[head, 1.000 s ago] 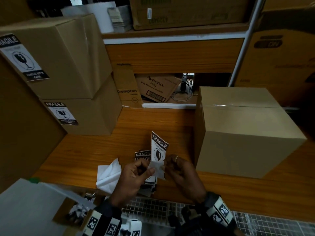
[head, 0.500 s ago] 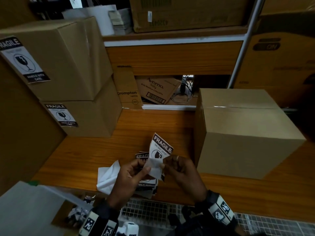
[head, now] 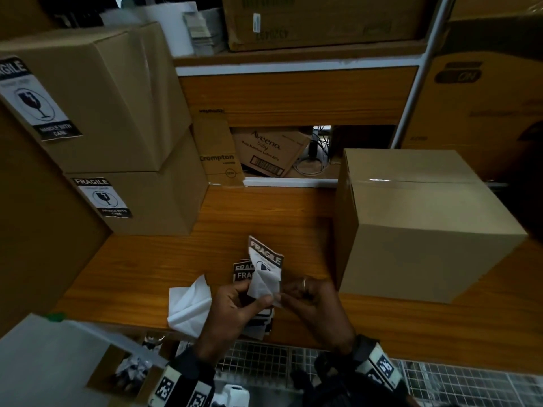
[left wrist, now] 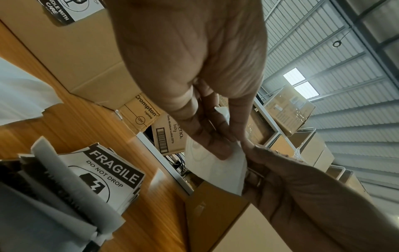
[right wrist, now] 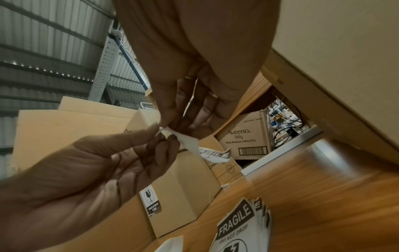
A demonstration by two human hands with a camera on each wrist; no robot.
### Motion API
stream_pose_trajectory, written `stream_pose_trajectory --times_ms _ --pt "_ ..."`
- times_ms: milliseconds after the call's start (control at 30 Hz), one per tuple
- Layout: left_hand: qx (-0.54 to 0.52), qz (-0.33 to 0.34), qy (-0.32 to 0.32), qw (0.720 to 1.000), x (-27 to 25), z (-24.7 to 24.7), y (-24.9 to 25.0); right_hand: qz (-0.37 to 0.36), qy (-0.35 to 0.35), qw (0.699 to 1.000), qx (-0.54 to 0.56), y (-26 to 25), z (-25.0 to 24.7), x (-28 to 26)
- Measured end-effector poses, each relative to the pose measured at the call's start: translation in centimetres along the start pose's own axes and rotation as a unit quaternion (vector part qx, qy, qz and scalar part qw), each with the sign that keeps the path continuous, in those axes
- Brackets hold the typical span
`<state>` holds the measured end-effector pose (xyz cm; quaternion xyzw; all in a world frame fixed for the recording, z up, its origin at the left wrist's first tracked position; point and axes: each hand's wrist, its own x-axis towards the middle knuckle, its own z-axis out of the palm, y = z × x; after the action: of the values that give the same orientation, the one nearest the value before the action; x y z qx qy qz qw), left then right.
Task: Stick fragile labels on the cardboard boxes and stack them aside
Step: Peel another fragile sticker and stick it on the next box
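Both hands hold one fragile label above the wooden table. My left hand pinches its white backing paper, which curls away from the label's lower part. My right hand pinches the label's lower corner beside it. In the left wrist view the backing paper hangs between the fingertips of both hands. A pile of fragile labels lies on the table under the hands. An unlabelled cardboard box stands at the right. Two labelled boxes are stacked at the left.
Peeled white backing sheets lie left of the label pile. Crompton and Aveeno cartons sit at the back under a shelf. A large carton stands behind the right box. A wire grid runs below the table's front edge.
The white backing has peeled further off the label, curling over its lower half, while the label tilted and dropped slightly. Both hands stayed over the label pile.
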<state>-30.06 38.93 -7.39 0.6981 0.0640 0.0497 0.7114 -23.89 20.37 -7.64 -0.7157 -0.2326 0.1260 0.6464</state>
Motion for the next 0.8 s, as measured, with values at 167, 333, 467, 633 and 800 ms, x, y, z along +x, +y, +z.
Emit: stream_pose_trajectory --times_ms 167,333,467,633,800 --pt "0.013 -0.007 -0.049 0.999 0.3 -0.7 0.2 -0.005 -0.024 1.0 -0.018 -0.3 0.0 0.4" --pt "0.034 -0.005 -0.084 0.996 0.7 -2.5 0.3 0.007 -0.039 0.999 -0.012 -0.3 0.0 1.0" --pt "0.04 -0.009 -0.109 0.993 1.1 -4.0 0.0 0.009 -0.066 0.997 -0.032 -0.6 0.4 1.6" --pt "0.028 -0.008 -0.135 0.99 1.6 -5.6 0.2 0.025 -0.086 0.996 -0.013 -1.1 1.0 2.4" --pt "-0.035 -0.013 -0.093 0.995 2.0 -5.7 -0.4 0.017 -0.009 0.999 0.048 -0.6 2.5 2.3"
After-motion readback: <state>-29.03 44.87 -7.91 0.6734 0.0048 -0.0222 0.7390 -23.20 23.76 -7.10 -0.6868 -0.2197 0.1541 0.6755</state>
